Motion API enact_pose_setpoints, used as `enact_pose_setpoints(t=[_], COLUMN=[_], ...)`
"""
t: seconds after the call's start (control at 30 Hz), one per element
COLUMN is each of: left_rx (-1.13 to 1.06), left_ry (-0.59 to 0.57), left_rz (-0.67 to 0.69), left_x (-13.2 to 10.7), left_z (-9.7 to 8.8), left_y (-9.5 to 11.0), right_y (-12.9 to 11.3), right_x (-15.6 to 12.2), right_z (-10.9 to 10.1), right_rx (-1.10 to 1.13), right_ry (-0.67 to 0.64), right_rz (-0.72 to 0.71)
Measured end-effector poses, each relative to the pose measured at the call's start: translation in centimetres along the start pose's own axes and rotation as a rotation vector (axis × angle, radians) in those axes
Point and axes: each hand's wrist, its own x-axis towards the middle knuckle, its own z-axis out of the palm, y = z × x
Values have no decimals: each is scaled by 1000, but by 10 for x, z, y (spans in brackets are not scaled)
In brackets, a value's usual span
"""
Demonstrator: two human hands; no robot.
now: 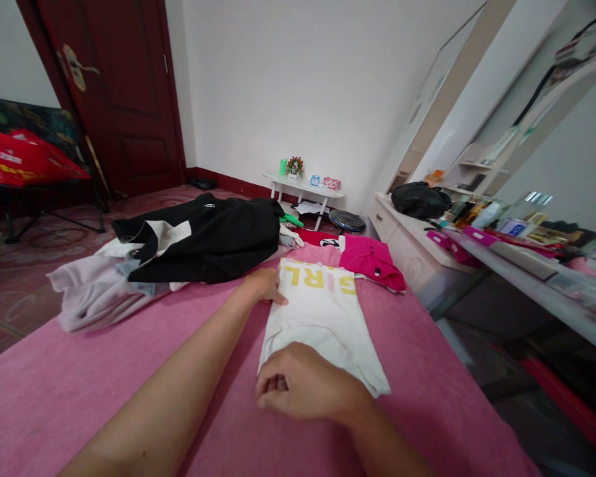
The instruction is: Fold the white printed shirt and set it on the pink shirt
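A white shirt [312,311] with yellow and pink lettering lies folded into a narrow strip on the pink bed cover. At its left edge is my left hand [264,286], thumb on top of the cloth and the other fingers mostly hidden, apparently gripping the edge. My right hand [298,384] is over the near left corner of the shirt, fingers curled inward. Whether cloth is caught in those fingers is hidden. Just beyond the shirt lies a bright pink garment [372,260], folded, beside a red one with a black and white print.
A black garment [218,238] is heaped on the bed at the left, over pale fleece clothing [114,291]. Right of the bed stands a cluttered dresser [407,235]. A small white table [308,187] stands by the wall, and a red bag [24,159] rests on a chair.
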Motion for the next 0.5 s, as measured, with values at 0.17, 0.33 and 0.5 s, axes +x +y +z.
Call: enact_pose_setpoints(t=[0.17, 0.33, 0.5], left_rx=[6, -4, -43], left_ry=[-54, -29, 93], left_rz=[-10, 4, 13], left_x=[-3, -1, -2], left_z=[-4, -4, -5], left_y=[3, 3, 13], right_y=[45, 107, 137], right_x=[-12, -49, -63], right_z=[-37, -70, -64], right_rx=[-22, -408, -197], right_ry=[399, 683, 739], right_rz=[395, 940, 854])
